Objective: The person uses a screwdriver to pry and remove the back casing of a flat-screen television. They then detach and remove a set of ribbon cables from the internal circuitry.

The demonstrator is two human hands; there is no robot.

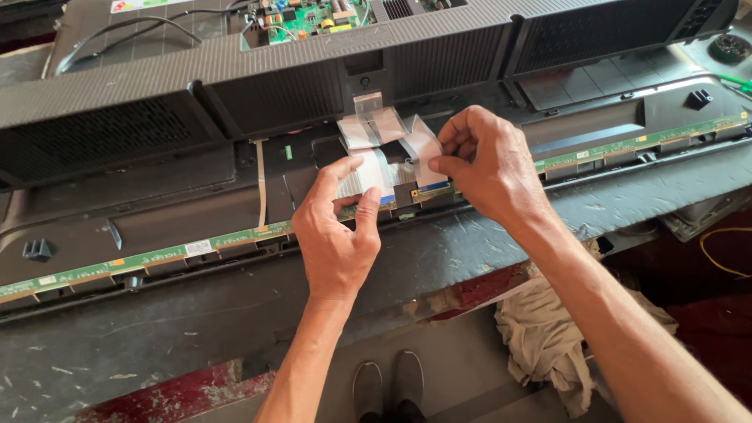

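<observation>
big dark flat-screen panel lies face down across the bench, back cover partly off, a ribbed black plastic housing along the top. one long green strip board runs along the panel's lower edge, one green circuit board shows up top through the opening. one grey rag hangs off the bench edge by the person's right forearm, two dark shoes on the floor below. two flat ribbon cables sit mid-panel, both with blue-tipped ends down at the strip board. left hand: thumb and forefinger pinched on the left ribbon cable near its connector, other fingers curled loose. right hand: fingertips clenched around the edge of the right ribbon cable, just above its blue end. a third, thinner pale strip runs vertical to the left, untouched. risk as i see it: these ribbons look thin and creased, a skewed pull or sharp bend could tear the traces or crack the connector latch; pressing down on the strip board could stress the glass edge beneath. small black clips: two visible, one far left, one upper right.
</observation>
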